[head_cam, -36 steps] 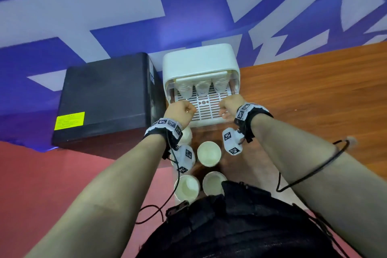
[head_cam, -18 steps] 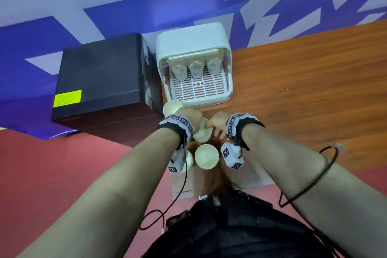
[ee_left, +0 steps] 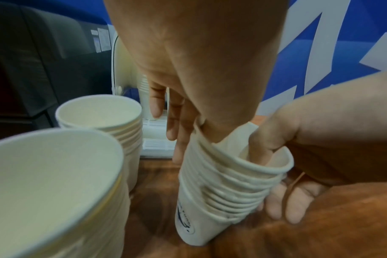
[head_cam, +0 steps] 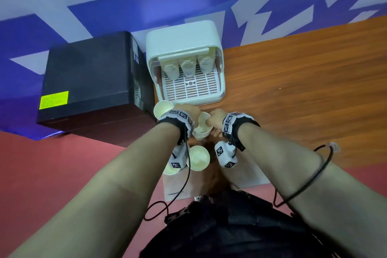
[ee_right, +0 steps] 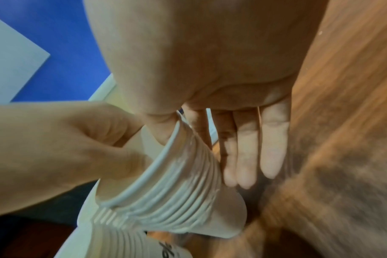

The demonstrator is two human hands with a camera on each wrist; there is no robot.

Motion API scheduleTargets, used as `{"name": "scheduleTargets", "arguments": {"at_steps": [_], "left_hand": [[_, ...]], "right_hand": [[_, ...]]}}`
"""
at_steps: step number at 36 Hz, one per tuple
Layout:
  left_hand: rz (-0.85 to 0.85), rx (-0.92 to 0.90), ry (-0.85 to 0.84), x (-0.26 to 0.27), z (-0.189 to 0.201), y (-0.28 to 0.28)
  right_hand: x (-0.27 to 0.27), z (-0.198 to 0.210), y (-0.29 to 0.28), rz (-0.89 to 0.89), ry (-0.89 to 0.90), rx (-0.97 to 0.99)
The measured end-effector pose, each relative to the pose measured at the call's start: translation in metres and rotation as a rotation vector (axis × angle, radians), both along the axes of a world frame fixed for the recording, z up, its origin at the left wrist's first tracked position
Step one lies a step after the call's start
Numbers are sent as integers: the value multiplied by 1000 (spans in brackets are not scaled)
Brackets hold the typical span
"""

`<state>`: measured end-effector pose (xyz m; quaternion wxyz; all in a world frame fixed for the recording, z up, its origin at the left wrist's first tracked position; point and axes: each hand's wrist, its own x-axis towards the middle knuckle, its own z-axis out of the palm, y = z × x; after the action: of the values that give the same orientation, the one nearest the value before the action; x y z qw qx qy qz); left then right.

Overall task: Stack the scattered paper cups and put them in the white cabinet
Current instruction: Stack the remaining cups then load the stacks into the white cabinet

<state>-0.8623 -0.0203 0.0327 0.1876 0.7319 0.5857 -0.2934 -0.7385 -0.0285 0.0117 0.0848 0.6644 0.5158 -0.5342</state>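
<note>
- Judging by how things lie, the task is partly done: the white cabinet [head_cam: 184,63] stands open at the back of the worktop [head_cam: 303,81], and three stacks of paper cups [head_cam: 187,67] already sit in a row at the rear of its slotted tray.
- Left to do: four more stacks wait in front of the cabinet, none of them inside yet.
- Both hands are on the middle stack [ee_left: 221,188], which leans rather than standing straight (its rims look unevenly nested).
- The left hand [ee_left: 188,97] has its thumb hooked inside the top rim, fingers hanging down the far side of the stack.
- The right hand [ee_right: 221,97] pinches the opposite rim, thumb inside, with the other fingers straight down the outer wall.
- A second stack [head_cam: 163,108] stands just beside the left wrist; two more, [head_cam: 198,158] and [head_cam: 170,170], stand nearer the person's body.
- The worktop is brown wood grain; a black box [head_cam: 92,84] with a yellow label sits close against the cabinet's left side.
- Behind runs a blue wall [head_cam: 104,0] with large pale shapes, and red floor [head_cam: 52,169] shows below the worktop's edge.
</note>
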Motion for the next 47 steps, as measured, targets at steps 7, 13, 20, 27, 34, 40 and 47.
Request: {"name": "scheduleTargets", "arguments": {"at_steps": [7,13,20,27,34,40,47], "left_hand": [[107,21,-57,8,36,37],[348,182,-220,1,50,59],[873,27,-647,-11,49,84],[1099,-5,-776,-25,27,106],[1286,-55,-841,-26,-5,120],[1319,-102,-874,-22,-22,131],[1377,-122,-944,-20,-31,138]], "right_hand": [[8,64,32,-36,36,25],[17,83,62,-158,98,128],[15,77,96,-281,205,181],[2,55,124,-379,280,114],[-5,26,138,-406,300,45],[-6,8,146,-487,321,-23],[-4,-2,153,-520,371,32]]}}
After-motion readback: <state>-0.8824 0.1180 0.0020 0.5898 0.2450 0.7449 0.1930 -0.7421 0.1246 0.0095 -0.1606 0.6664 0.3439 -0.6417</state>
